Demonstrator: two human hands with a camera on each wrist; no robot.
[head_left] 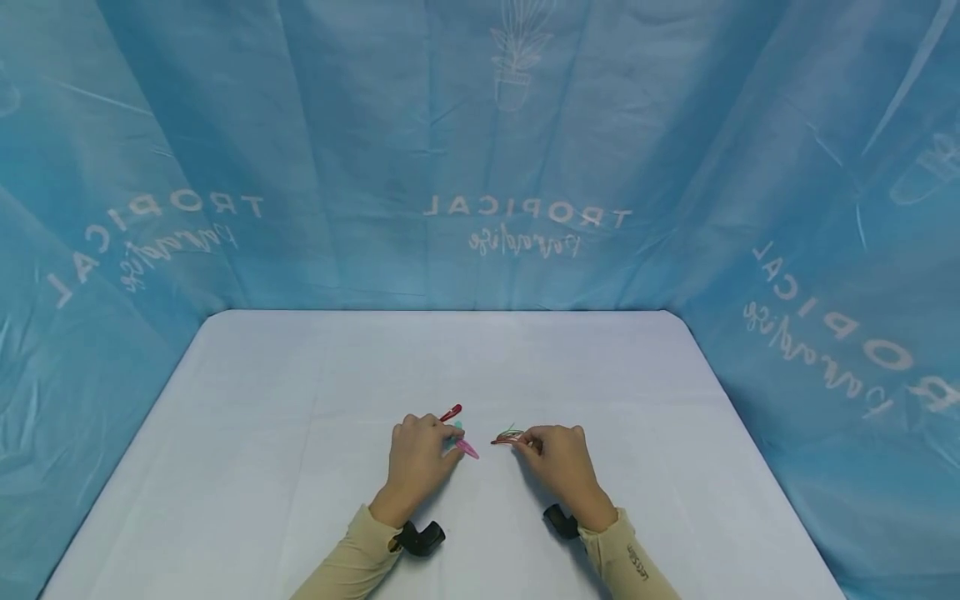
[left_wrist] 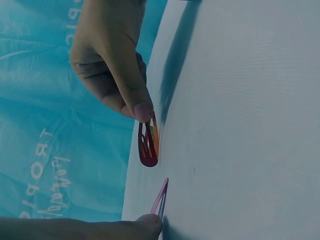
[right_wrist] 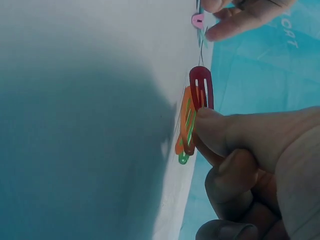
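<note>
My left hand [head_left: 420,458] pinches a pink snap hair clip [head_left: 468,448] between thumb and fingertips. Beside those fingers show a teal piece [head_left: 458,425] and a red clip [head_left: 452,412]; whether they are held or lying on the table is unclear. To the right, my right hand [head_left: 562,467] pinches a red snap hair clip [right_wrist: 201,75] by one end, its rounded end toward the left hand. Against it, in the right wrist view, are an orange clip [right_wrist: 184,125] and a green clip [right_wrist: 183,159]; I cannot tell if they are gripped too.
A white-covered table [head_left: 247,433] lies under both hands. Blue printed curtains [head_left: 360,150] stand along its back and sides. A black wrist camera [head_left: 422,539] sits at the left cuff, another black camera [head_left: 560,522] at the right.
</note>
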